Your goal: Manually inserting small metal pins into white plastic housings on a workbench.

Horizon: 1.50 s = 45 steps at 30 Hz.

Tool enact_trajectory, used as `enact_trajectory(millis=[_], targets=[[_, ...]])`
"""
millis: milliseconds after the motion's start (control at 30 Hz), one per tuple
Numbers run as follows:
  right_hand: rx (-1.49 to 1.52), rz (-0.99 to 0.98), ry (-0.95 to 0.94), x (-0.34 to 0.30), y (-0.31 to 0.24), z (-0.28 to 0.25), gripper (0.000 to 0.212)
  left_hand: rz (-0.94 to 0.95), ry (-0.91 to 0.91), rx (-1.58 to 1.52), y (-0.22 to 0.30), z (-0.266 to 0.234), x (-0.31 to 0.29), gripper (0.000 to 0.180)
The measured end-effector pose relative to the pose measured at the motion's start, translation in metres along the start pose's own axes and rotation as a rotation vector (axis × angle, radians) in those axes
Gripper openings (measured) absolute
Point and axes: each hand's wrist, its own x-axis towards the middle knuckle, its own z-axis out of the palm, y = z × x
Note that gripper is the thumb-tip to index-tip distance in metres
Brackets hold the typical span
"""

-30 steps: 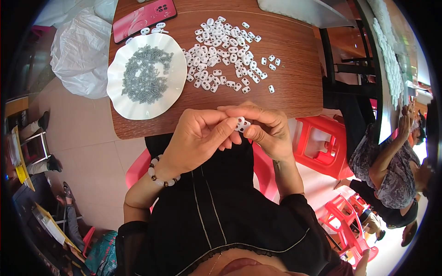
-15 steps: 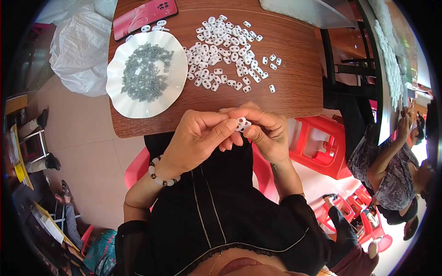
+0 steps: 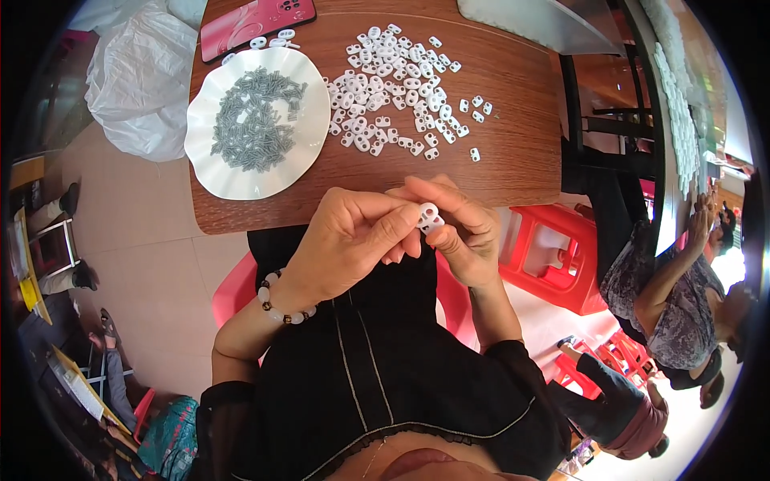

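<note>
Both hands met just off the near edge of the wooden table (image 3: 513,160), over the lap. The left hand (image 3: 349,240) and the right hand (image 3: 461,228) pinched one small white plastic two-hole piece (image 3: 429,216) between them, thumbs and forefingers closed on it, the other fingers curled. Whether a second part sat inside the piece could not be made out; it was too small to tell.

Against the frames from a second and half a second before: hands in almost the same place and posture. The piece stayed at the fingertips, perhaps turned a little more toward the camera, both holes now showing. No reach to the table in that interval. Judgement: fine fingertip work on this single piece was in progress, not yet finished, since neither hand had let go.

On the table, unchanged across the frames: a white scalloped plate (image 3: 210,164) heaped with small grey metal parts (image 3: 253,116), and beside it to the right a loose scatter of white plastic pieces (image 3: 397,84) of the same kind. A red phone (image 3: 257,22) lay at the far edge. A beaded bracelet (image 3: 281,309) was on the left wrist. Another person sat to the right, apart from this work.
</note>
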Motion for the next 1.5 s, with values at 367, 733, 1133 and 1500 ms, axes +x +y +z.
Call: enact_trajectory(millis=[367,733,1133,1500], targets=[[-0.086,-0.083,-0.015,0.000,0.001,0.002,0.041,0.018,0.022,0.023,0.003,0.002,-0.004,0.024],[-0.119,-0.105,0.010,0.001,0.000,0.007,0.043,0.020,0.024,0.041,0.004,0.002,-0.006,0.023],[-0.130,-0.179,0.013,0.001,0.004,0.005,0.034,0.041,0.005,0.053,0.002,0.002,-0.005,0.021],[-0.137,-0.224,0.077,-0.001,0.009,0.007,0.030,0.023,0.027,0.042,0.000,0.006,-0.003,0.021]])
